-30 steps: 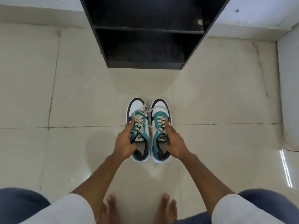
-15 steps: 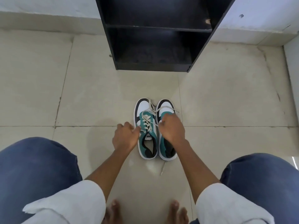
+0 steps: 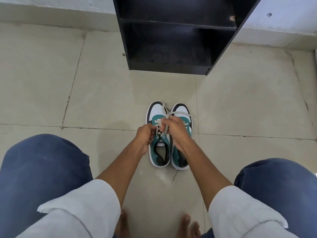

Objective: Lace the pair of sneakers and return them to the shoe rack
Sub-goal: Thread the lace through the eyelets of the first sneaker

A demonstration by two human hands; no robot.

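Beige lace (image 3: 160,129) in both hands

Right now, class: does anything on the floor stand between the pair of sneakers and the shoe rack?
Nothing visible does. Bare floor lies between the sneakers and the shoe rack, whose bottom shelf looks empty.

Both hands are down over the left sneaker (image 3: 158,148), the left hand (image 3: 145,137) and the right hand (image 3: 176,128) each pinching a strand of its pale lace (image 3: 160,127) above the teal tongue. The right sneaker (image 3: 182,117) sits touching it on the tiled floor (image 3: 103,93), toes toward the black shoe rack (image 3: 171,42), with a loose lace end (image 3: 174,179) trailing behind its heel. Blue-jeaned knees (image 3: 39,169) and white rolled sleeves (image 3: 85,203) frame the bottom, bare toes (image 3: 186,224) between them.
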